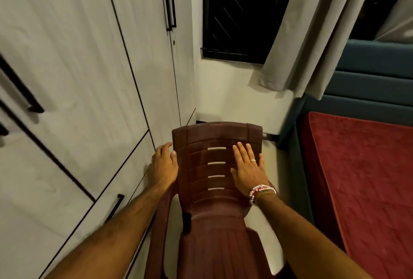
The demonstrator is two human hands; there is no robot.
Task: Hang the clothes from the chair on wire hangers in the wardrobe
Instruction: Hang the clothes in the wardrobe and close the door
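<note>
We look down on a dark brown plastic chair (214, 135) standing in the narrow strip of floor (260, 229) between the wardrobe (89, 55) on the left and the bed (368, 178) on the right; its backrest faces us, ribbed across and cut with a column of short slots, and its top edge lies near the pale wall (223, 91) below the window (237, 10).

Our left hand (162, 167) holds the left edge of the backrest, the thumb lying on the front face and the fingers passing round the side; how far they curl behind we cannot tell. Our right hand (248, 167) lies flat on the right half of the backrest, fingers straight and a little spread, gripping nothing; a thin ring (253, 160) sits on one finger and beaded bracelets (260, 190) circle the wrist. Both forearms reach in from the bottom of the view, one on each side of the seat.

The wardrobe doors are pale with dark seams and are closed; a pair of black bar handles (171, 9) stands upright near the far doors, and other black handles show nearer us on the left. The window is dark; a grey curtain (312, 32) hangs drawn aside at its right. The bed carries a red cover, and a padded blue-green headboard (368, 82) rises behind it.
</note>
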